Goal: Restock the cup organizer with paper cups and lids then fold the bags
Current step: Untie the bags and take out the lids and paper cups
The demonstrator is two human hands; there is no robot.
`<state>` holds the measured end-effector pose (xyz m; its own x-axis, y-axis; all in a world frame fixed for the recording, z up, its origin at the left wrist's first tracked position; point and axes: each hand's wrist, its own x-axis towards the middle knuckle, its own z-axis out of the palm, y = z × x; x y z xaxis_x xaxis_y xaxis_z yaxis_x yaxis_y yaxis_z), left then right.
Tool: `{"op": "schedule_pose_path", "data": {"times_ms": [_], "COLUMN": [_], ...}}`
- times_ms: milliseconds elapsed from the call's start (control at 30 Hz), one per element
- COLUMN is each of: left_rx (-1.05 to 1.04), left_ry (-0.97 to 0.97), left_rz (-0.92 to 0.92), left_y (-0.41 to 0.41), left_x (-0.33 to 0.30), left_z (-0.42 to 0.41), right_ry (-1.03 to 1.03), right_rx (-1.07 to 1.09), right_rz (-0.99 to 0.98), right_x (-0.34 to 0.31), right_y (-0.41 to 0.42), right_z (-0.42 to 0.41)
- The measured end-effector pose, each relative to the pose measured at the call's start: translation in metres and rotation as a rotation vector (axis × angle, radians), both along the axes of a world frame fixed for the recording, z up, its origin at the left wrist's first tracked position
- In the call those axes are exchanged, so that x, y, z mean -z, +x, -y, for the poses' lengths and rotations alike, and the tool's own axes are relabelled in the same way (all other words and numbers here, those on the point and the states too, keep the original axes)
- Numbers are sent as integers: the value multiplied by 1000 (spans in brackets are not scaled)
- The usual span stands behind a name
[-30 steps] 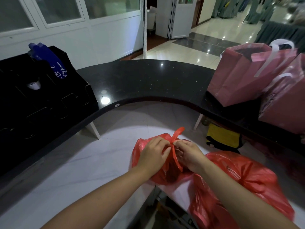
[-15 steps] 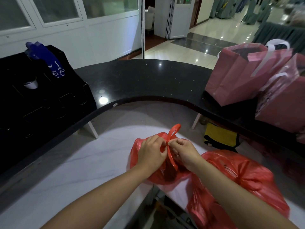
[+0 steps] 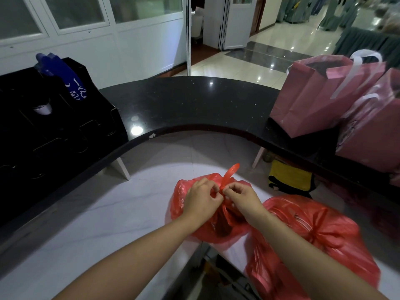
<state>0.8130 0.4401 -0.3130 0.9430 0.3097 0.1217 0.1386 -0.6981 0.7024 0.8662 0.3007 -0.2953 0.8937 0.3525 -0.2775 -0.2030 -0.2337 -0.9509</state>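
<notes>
left hand [image 3: 200, 199], right hand [image 3: 243, 197] pinch red bag [image 3: 218, 226] knot

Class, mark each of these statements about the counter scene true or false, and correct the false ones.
1. Both hands pinch the knot of the smaller red bag. True: left hand, right hand.
2. The second red bag is untied and open. False: it is knotted shut.
3. Two pink paper bags stand on the black counter. True.
4. The black organizer sits at the right end. False: it is on the left.
</notes>
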Motion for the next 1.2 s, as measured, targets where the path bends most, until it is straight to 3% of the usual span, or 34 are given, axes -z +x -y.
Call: {"op": "schedule_pose_path", "data": {"times_ms": [233,467,700,933,1100,1200], "left_rx": [17,134,61,111,202,261], "left_ry": [-181,-228,41,347,269,57], "left_rz": [43,31,80,129,102,147], "left_y": [-5,-14,-13,-13,-12,-17], "left_x": [5,9,8,8,7,7], "left_z": [-3,-9,-9,-7,-8,-11], "right_ry": [-34,210,23,-30,-188,-266], "right_rx": [26,134,1,-54,-61,43], "right_rz": [-68,-502,-135,16,200,295], "right_x": [1,6,11,9,10,12], "right_y": [1,-2,-4,-7,-6,0], "right_z": [-1,-1,0,7,11,12]}}
